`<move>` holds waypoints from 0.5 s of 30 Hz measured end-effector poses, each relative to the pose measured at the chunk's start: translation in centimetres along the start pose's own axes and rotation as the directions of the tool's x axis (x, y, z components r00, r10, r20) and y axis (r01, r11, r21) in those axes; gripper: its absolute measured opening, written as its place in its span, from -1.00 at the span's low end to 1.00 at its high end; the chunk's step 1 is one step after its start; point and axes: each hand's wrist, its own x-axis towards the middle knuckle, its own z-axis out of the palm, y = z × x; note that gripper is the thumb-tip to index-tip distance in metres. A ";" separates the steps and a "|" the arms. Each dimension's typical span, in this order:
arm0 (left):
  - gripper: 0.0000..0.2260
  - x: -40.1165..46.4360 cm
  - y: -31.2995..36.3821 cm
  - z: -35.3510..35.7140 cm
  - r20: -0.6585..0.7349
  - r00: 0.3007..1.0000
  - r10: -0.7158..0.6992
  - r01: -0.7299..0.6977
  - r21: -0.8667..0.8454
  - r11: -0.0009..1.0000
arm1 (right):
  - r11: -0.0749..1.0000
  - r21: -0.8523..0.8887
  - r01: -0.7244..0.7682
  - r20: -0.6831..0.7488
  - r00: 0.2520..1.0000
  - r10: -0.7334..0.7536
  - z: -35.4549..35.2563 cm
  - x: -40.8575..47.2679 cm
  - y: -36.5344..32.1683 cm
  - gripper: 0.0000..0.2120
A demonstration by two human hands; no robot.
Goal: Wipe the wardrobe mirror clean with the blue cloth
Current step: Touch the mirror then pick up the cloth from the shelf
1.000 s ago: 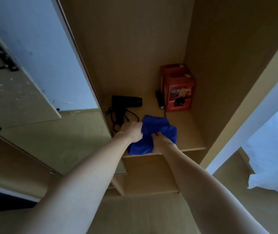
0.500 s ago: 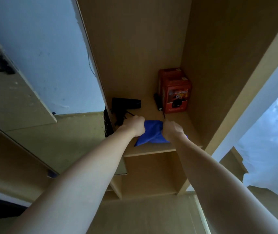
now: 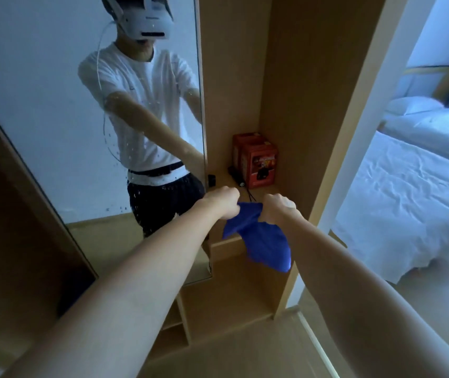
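Observation:
The blue cloth [image 3: 264,241] hangs in the air in front of the wardrobe shelf, bunched at its top edge. My left hand [image 3: 222,201] grips its left corner and my right hand [image 3: 278,207] grips the top right, both fists closed. The wardrobe mirror [image 3: 54,118] stands tall to the left, its glass speckled with droplets and spots in the lower middle. It reflects a person in a white shirt with a headset.
On the wooden shelf [image 3: 226,244] stand red boxes [image 3: 258,163], with a black torch-like object [image 3: 237,175] and a cable beside them. More open wardrobe compartments lie below. A bed with white sheets [image 3: 409,200] is at the right beyond the wardrobe side panel.
Both hands have lifted the blue cloth off the shelf and pulled it toward me. My head has tilted up, so the mirror with the reflection is in view.

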 end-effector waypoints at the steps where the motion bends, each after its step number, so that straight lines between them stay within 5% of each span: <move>1: -0.91 -1.3 -0.4 -0.2 -0.002 1.000 0.010 -0.010 0.007 1.000 | 1.000 -0.007 -0.018 -0.010 1.000 0.018 0.0 -1.3 -0.6 -0.76; 7: -0.91 -8.7 -4.2 -1.3 -0.008 0.999 0.034 -0.033 0.062 0.998 | 0.991 0.112 -0.078 -0.016 0.997 0.080 0.0 -8.0 -4.4 -0.88; 15: -0.90 -16.2 -8.6 -3.7 -0.044 0.999 -0.012 0.017 0.110 0.994 | 0.979 0.204 -0.021 -0.042 0.999 0.030 -0.3 -13.2 -10.4 -0.72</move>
